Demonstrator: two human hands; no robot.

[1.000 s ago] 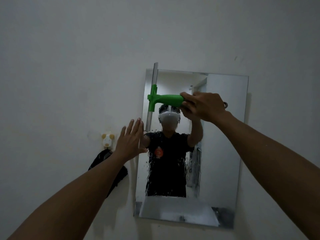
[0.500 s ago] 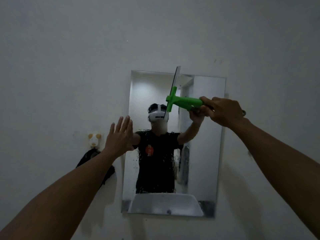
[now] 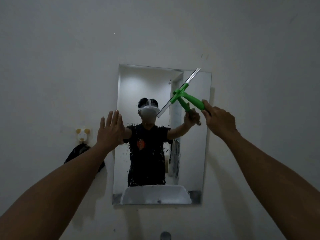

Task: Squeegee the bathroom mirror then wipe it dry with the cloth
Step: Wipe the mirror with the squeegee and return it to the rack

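A frameless rectangular mirror [image 3: 192,170] hangs on the pale wall, with water drops and streaks across its lower half. My right hand [image 3: 220,120] is shut on the green handle of a squeegee [image 3: 188,99]. Its metal blade slants diagonally over the mirror's upper right part. My left hand [image 3: 110,130] is flat, fingers spread, pressed at the mirror's left edge and holding nothing. No cloth is in view.
A small white and yellow animal-shaped hook [image 3: 83,135] is fixed to the wall left of the mirror, with a dark item [image 3: 76,153] hanging from it. The top of a metal tap [image 3: 165,236] shows at the bottom edge.
My right hand has swept the squeegee from the mirror's left edge across the top to the right, and the blade has tilted from upright to diagonal. My left hand stays at the left edge.
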